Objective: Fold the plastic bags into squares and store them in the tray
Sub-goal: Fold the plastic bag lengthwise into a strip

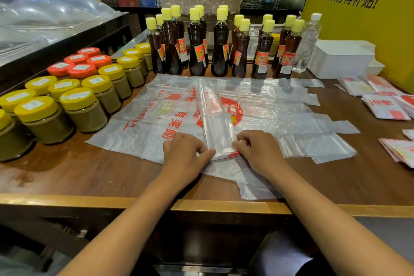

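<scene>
A clear plastic bag with red print [220,134] lies folded into a long narrow strip across the pile of flat bags [156,116] on the wooden counter. My left hand [183,152] pinches the strip's near left corner with thumb and curled fingers. My right hand [257,152] pinches the near right corner. Several folded bag squares [385,107] lie at the right side of the counter. A white foam tray stack [342,58] stands at the back right.
Yellow-lidded and red-lidded jars [85,101] crowd the left of the counter. Dark sauce bottles with yellow caps [219,47] line the back, beside a clear water bottle [309,40]. The counter's front edge [112,201] runs below my hands.
</scene>
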`<action>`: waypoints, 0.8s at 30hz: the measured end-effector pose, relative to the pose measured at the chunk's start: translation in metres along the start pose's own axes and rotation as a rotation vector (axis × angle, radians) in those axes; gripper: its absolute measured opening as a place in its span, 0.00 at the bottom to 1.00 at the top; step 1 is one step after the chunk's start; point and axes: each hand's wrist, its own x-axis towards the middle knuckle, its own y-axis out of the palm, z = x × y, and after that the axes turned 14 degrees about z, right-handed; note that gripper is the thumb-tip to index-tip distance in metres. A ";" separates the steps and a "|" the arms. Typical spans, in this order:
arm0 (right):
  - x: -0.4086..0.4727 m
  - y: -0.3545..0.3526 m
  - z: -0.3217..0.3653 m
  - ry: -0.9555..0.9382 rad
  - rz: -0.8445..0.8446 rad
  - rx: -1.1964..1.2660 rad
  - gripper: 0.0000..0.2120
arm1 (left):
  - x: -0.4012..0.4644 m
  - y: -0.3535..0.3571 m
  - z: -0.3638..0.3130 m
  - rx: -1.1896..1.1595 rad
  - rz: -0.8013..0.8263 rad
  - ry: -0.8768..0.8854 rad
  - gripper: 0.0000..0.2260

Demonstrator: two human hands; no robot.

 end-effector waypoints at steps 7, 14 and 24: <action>0.002 0.007 0.008 -0.053 -0.092 -0.440 0.13 | -0.006 -0.003 -0.011 0.395 -0.020 0.000 0.16; 0.007 0.007 0.003 0.006 -0.098 -0.384 0.35 | -0.003 0.002 -0.005 0.412 0.009 -0.044 0.29; 0.038 -0.012 -0.010 -0.238 0.433 -0.413 0.15 | 0.027 -0.021 0.004 0.525 0.451 0.082 0.28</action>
